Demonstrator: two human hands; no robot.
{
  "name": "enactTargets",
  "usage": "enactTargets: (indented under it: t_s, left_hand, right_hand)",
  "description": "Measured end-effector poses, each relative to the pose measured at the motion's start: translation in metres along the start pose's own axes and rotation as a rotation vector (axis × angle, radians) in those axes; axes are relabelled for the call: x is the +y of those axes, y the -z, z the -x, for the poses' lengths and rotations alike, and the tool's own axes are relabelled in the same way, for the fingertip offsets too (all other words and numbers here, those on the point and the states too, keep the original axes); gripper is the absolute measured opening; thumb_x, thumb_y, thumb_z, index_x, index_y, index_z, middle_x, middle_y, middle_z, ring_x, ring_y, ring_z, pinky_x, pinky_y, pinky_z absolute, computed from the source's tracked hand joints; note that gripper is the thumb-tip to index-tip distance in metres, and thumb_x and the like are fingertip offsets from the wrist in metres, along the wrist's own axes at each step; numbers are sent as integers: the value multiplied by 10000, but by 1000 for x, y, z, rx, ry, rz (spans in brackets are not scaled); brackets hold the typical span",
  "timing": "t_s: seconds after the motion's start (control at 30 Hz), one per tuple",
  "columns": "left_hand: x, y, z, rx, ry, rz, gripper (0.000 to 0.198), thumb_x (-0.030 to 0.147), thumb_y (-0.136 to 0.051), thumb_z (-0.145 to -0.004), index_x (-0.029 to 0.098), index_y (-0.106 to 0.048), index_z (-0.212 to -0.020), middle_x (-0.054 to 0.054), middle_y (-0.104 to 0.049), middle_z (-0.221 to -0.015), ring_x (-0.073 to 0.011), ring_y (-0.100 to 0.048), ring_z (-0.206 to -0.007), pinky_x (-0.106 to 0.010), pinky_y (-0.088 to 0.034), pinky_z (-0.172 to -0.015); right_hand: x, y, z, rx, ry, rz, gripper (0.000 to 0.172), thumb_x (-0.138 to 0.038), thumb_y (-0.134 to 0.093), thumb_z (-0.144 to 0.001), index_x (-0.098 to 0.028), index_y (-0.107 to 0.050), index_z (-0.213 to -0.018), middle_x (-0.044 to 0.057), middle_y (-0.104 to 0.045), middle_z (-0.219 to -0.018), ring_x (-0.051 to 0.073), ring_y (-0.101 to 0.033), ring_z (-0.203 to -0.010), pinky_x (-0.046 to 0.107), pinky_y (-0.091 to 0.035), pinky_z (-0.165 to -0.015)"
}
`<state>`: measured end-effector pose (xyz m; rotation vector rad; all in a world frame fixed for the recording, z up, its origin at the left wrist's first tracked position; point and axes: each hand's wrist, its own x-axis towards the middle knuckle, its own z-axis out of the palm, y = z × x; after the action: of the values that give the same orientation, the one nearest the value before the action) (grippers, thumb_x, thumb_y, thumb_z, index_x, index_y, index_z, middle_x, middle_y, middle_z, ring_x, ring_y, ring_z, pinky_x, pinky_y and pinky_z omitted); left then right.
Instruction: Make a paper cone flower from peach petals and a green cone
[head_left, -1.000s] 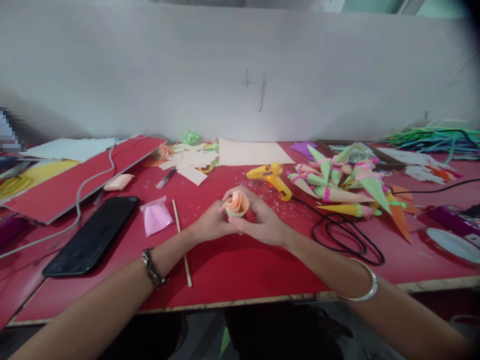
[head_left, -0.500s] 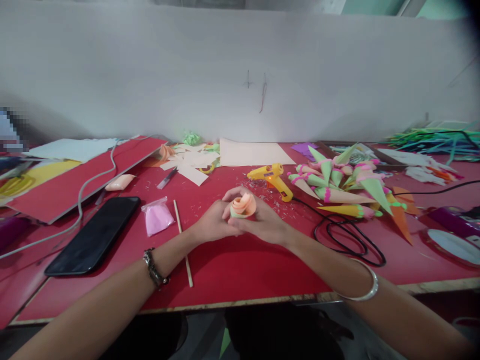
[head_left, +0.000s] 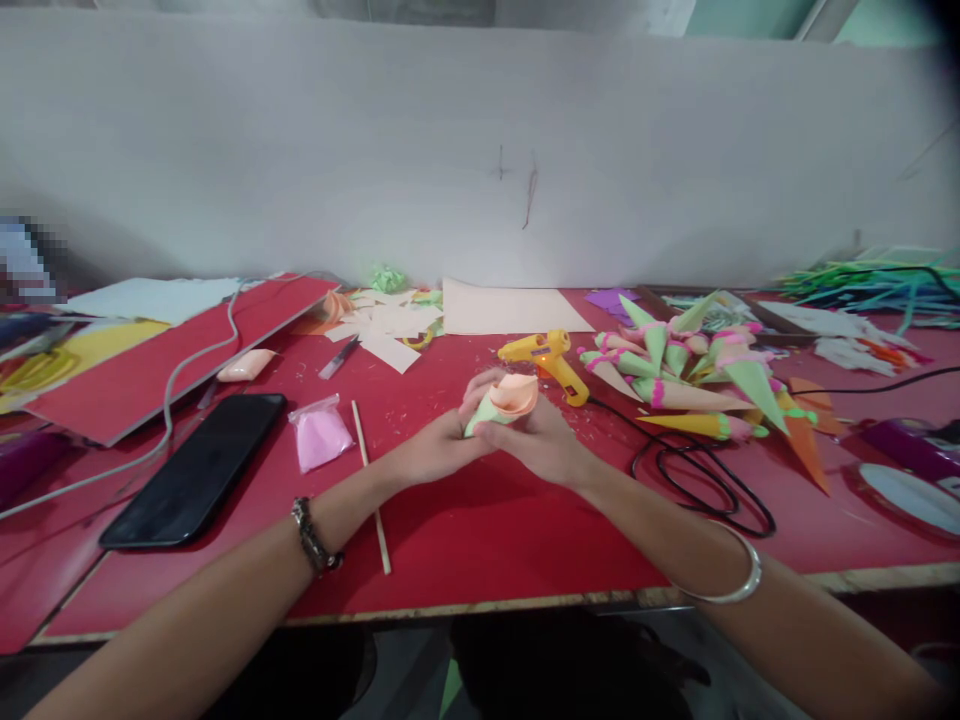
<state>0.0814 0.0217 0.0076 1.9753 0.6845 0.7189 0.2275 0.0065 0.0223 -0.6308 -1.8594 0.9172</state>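
The rolled paper piece (head_left: 514, 398) is up between the two hands, above the table (head_left: 510, 545), tilted with its peach opening toward the right. The fingers of the right hand (head_left: 551, 447) are closed around it, thumb across the near side, while those of the left hand (head_left: 435, 447) seem to grip its pale green side (head_left: 486, 412) (some of them are hidden, so their exact hold cannot be told). As far as it shows, the rolling looks largely done: the peach sheet curls inside the green wrap. Whether the seam is fixed cannot be seen. Against the pile of cones (head_left: 679, 362), several with bright pink edging (head_left: 658, 392), this one shows no such edging, so it looks less finished than those. The yellow glue gun (head_left: 536, 348) lies untouched just beyond the hands, and the thin stick (head_left: 371, 488) and pink packet (head_left: 321, 436) lie apart on the left.
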Motion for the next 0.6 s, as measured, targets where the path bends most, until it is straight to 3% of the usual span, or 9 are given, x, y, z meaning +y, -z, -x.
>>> enactTargets:
  t_s: [0.17, 0.27, 0.37, 0.47, 0.6]
  left_hand:
    - [-10, -2, -2, 0, -78, -10, 387, 306, -474, -775, 147, -452, -1127, -68, -557, -1054, -163, -515, -944, -272, -430, -795]
    - [-11, -2, -4, 23, -147, -83, 269, 281, -453, -789, 136, -526, -1003, -63, -586, -990, -162, -520, -933, -271, -421, -808]
    - [-8, -1, -6, 8, -171, -124, 226, 289, -431, -805, 132, -571, -889, -53, -608, -901, -157, -541, -864, -262, -431, -765]
    - [-3, 1, -5, 20, -172, -196, 250, 326, -506, -764, 135, -586, -904, -55, -610, -899, -162, -538, -838, -268, -423, -751]
    - [-4, 8, -3, 99, -96, -295, 254, 336, -474, -763, 117, -602, -757, -16, -601, -714, -118, -512, -656, -227, -402, -637]
  right_hand:
    - [1, -1, 1, -9, -101, -53, 108, -251, -515, -760, -184, -515, -844, 21, -494, -823, 135, -506, -757, 293, -442, -699]
    - [2, -2, 1, 3, -56, -1, 132, -218, -533, -738, -186, -526, -866, 33, -490, -890, 145, -504, -843, 302, -427, -775]
    - [4, -2, 2, 100, -38, 6, 191, -223, -561, -723, -196, -523, -908, 32, -499, -929, 141, -498, -872, 299, -416, -803]
    - [5, 0, 3, 166, -107, -66, 180, -228, -539, -744, -194, -509, -918, 10, -516, -826, 114, -504, -745, 268, -440, -702]
    - [4, 3, 2, 96, -201, -85, 240, -216, -506, -757, -187, -487, -995, -25, -493, -688, 88, -474, -598, 247, -440, -614]
